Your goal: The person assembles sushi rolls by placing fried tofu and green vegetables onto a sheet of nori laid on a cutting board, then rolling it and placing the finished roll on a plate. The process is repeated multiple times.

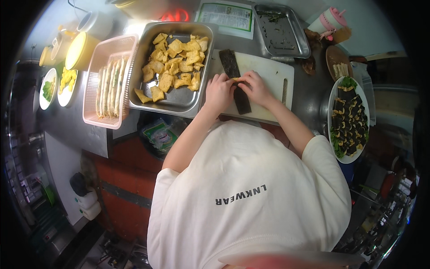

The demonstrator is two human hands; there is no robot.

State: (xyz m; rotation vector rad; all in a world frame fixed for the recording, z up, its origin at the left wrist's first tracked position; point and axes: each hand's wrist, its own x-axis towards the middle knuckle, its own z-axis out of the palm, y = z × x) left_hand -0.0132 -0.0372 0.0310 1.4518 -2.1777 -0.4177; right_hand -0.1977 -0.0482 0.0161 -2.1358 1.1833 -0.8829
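A long dark green seaweed strip (230,61) lies lengthwise over the white cutting board (266,67). Across its middle, my left hand (218,93) and my right hand (254,88) meet with fingers pinched on a small yellow fried piece (236,80). Part of that piece is hidden by my fingertips. Left of the board, a deep steel tray (179,106) holds many similar yellow fried pieces (174,62), uneven and puffy like fried tofu. On the far right, a white oval platter (357,157) carries dark seaweed-wrapped rolls (348,119) over green leaves.
A pink basket (131,47) with long pale rolls stands left of the tray. Beyond it are small plates (67,92) and yellow-lidded tubs (82,51). Behind the board lie a white-and-green packet (226,18) and a shallow metal tray (282,33). A pink-lidded tumbler (328,21) stands back right.
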